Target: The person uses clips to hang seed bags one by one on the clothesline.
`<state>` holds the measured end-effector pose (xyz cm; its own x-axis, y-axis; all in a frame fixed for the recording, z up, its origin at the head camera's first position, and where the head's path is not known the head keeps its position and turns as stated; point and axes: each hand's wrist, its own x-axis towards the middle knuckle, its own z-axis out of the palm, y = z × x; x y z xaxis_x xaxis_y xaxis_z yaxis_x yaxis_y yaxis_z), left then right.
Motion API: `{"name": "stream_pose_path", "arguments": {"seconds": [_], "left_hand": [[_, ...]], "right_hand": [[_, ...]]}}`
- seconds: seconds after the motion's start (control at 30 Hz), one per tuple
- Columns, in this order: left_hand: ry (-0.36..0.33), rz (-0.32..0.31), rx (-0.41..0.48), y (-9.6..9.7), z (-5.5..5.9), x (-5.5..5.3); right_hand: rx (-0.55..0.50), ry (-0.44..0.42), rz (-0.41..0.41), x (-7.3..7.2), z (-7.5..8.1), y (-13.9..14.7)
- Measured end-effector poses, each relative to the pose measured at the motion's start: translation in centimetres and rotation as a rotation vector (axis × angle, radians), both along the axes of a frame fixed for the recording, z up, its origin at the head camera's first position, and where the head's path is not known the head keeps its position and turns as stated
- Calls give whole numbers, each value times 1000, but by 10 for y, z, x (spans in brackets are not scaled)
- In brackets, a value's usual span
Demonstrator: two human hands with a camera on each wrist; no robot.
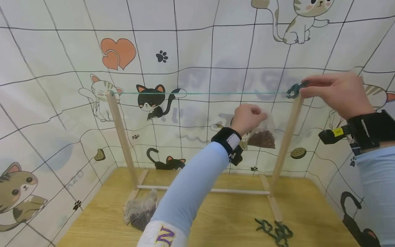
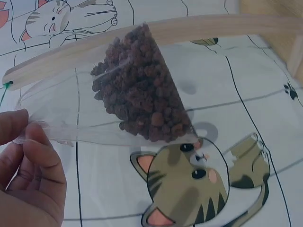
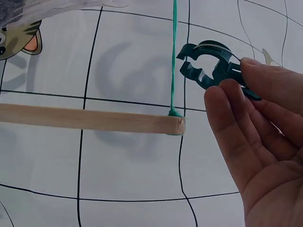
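Green plastic ring-shaped clip [image 1: 294,90]: pinched by right hand [image 1: 340,91], thumb against fingertips, near three-o'clock end of green string [image 3: 174,52]. Left hand [image 1: 248,118], fingertips together, pinches see-through bag of reddish-brown granules [image 1: 262,139] at seven o'clock from clip.

1. Crossbar [image 1: 240,191]: mid sect. hidden behind L sleeve [image 1: 189,185], head cam.
2. Greyish bag [image 1: 139,211]: R side partly behind same sleeve; contents unclear.
3. Loose clips [image 1: 280,230]: btm one cut by lower edge; exact no. unclear.
4. R post [image 1: 286,140]: tip hidden behind held clip [image 3: 221,71], head cam.
5. Brown-bits bag [image 2: 142,90]: top hidden in L hand [image 2: 35,184]; bits unidentifiable.
6. R hand [image 3: 265,137]: cut by R + btm edges, R wrist cam.
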<state>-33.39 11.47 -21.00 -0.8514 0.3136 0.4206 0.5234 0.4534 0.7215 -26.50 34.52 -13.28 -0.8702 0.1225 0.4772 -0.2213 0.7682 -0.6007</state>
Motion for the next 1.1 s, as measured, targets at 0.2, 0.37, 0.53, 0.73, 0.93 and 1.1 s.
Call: {"name": "stream_pose_path", "arguments": {"seconds": [0.2, 0.37, 0.53, 0.73, 0.93, 1.1], "left_hand": [[-91, 71, 75, 30, 11, -10], [-162, 111, 180, 46, 17, -17], [-191, 103, 213, 53, 24, -19], [-189, 10, 227, 55, 31, -20], [-216, -42, 308, 51, 34, -17], [-213, -78, 382, 50, 33, -17]], "right_hand": [[-9, -38, -8, -8, 17, 3], [-1, -106, 37, -16, 25, 1], [55, -186, 64, -25, 30, -3], [88, -250, 74, -33, 33, -3], [84, -261, 75, -37, 34, -3], [79, -284, 90, -39, 33, -4]]}}
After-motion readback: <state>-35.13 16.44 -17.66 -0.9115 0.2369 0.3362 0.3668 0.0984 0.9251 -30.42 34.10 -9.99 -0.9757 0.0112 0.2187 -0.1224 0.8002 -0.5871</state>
